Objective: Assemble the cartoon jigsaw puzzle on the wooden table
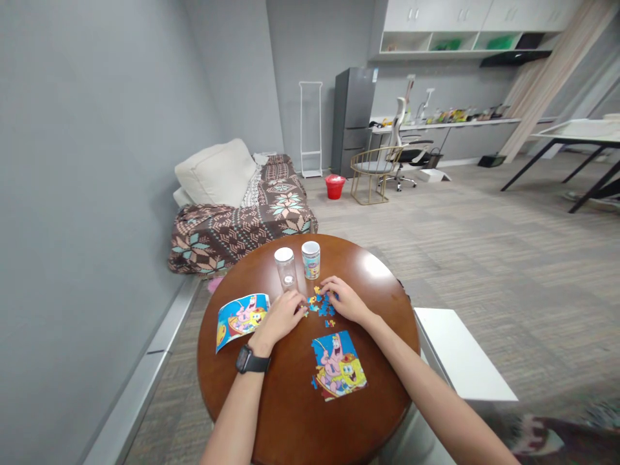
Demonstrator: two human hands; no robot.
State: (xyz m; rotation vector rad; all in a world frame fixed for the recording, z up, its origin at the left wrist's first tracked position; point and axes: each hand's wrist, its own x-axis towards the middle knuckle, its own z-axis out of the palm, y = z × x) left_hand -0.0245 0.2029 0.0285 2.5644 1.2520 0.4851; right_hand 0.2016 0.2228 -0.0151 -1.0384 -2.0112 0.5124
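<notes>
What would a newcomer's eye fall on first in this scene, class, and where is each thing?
Probably the bright, partly joined puzzle on the near half of the round brown table. Just beyond it, the left hand and right hand are at a cluster of loose pieces. Farther off, a red bucket stands out on the grey floor.

There are two hands [285,312]; two jars [312,265]; one joined puzzle [339,367]; one picture sheet [238,316]; one wristwatch [252,360].
</notes>
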